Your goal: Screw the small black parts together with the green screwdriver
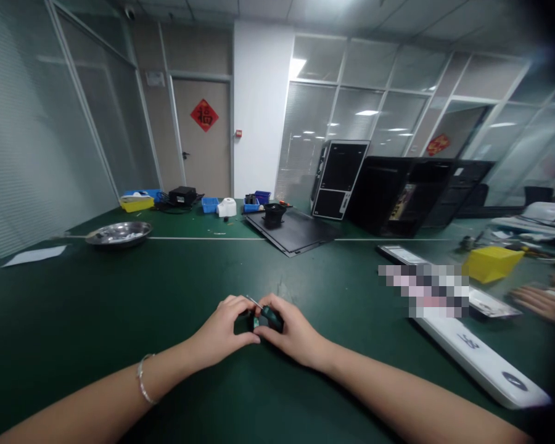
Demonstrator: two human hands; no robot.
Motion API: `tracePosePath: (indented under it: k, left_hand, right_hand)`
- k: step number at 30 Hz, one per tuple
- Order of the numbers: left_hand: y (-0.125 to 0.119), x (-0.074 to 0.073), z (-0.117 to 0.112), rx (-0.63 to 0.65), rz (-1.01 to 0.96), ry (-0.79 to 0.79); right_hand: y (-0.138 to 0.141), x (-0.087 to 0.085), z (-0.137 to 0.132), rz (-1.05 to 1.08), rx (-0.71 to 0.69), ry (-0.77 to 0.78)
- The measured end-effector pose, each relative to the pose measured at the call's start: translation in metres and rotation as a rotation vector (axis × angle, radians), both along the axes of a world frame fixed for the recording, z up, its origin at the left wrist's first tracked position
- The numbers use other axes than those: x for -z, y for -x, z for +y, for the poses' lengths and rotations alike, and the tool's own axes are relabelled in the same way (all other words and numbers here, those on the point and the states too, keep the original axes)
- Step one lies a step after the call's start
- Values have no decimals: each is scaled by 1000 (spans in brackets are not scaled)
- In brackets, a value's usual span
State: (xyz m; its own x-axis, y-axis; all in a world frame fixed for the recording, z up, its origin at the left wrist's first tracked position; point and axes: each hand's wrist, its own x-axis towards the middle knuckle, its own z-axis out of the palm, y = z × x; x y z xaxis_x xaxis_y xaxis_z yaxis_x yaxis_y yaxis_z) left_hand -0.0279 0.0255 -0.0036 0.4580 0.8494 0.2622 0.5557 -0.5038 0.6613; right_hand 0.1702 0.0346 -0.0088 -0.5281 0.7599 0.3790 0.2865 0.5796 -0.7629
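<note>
1. The left hand [224, 325] and right hand [289, 330] are together at the middle of the green-topped workbench [97, 320], with the right hand clamped around what looks like a slim dark-handled screwdriver [272, 316].
2. Its thin metal shaft [254, 302] points up and left, close to the left hand's fingers [240, 303], so a slip under pressure could jab them.
3. A small dark part [254, 322] sits between the hands, just above the bench. A loose grip could drop it, and it could be hard to spot against the dark green surface.
4. The hands hide most of that part and the screwdriver's tip. The left hand seems to pinch the part, though the view is too poor to be sure.
5. At the right edge, a co-worker's hand [546, 303] is blurred and partly cut off.
</note>
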Motion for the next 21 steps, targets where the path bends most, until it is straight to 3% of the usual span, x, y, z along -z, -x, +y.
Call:
tracePosePath:
  k: [9,16,21]
  left_hand:
    - [0,3,1,-69,62,-15]
    - [2,0,0,-9,-164,97]
    - [-3,-2,-5,-5,-170,97]
  right_hand:
    - [0,1,1,19,4,21]
    - [-2,-2,-3,66,-13,-52]
    - [-2,-4,-6,65,-60,-103]
